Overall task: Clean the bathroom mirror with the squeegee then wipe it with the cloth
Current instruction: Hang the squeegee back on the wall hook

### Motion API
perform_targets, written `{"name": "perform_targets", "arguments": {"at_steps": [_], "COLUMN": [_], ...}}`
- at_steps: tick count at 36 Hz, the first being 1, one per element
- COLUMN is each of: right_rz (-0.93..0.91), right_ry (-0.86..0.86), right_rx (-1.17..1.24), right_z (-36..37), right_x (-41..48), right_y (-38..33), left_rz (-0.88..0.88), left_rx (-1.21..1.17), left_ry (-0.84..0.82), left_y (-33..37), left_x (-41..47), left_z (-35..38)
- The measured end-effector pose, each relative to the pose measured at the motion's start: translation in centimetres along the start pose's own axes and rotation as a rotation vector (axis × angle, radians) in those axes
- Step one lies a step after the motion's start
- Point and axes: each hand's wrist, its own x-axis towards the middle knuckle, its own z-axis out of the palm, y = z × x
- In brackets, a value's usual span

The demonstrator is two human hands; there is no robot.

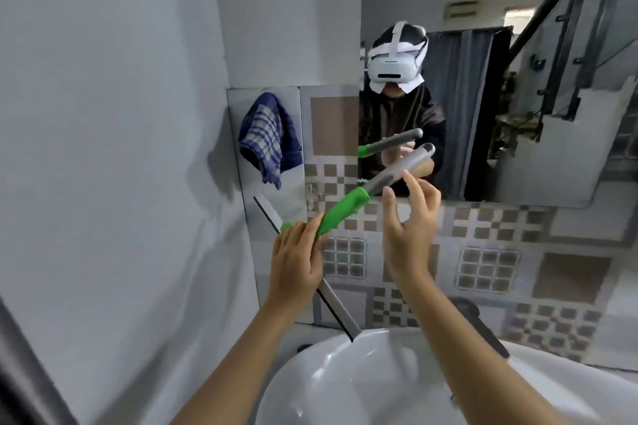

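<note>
The squeegee [340, 212] has a green neck, a grey handle pointing up right and a long black-edged blade slanting down toward the sink. My left hand [297, 264] grips it at the green head where the blade joins. My right hand [409, 221] is open, its fingertips at the grey handle, touching or nearly so. The mirror [518, 97] hangs on the wall ahead and reflects me and the handle. A blue and white checked cloth [266, 138] hangs on the wall to the left of the mirror.
A white sink [345, 383] lies below my arms, with a dark faucet [483, 328] at its back right. Patterned tiles [490, 259] cover the wall under the mirror. A plain white wall [103, 114] fills the left side.
</note>
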Motion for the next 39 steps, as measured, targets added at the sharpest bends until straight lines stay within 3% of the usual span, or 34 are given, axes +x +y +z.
{"name": "perform_targets", "arguments": {"at_steps": [3,7,19,39], "right_rz": [0.296,0.469,0.428,0.562], "right_ry": [-0.057,-0.18,-0.537,-0.666], "right_rx": [0.173,0.4,0.465,0.417], "right_z": [3.1,5.8,10.5,12.7], "right_x": [-1.6,-2.1,-2.1,-7.3], "right_y": [-0.1,0.0,2.6,9.0], "left_rz": [-0.069,-0.136,-0.368,-0.558], "left_rx": [0.04,0.076,-0.104,-0.186], "left_ry": [0.04,0.003,-0.245,-0.373], "left_y": [-0.2,-1.0,-5.4,-9.3], "left_x": [-1.9,-3.6,-5.6,-10.9], "left_z": [0.1,0.5,2.0,6.0]}}
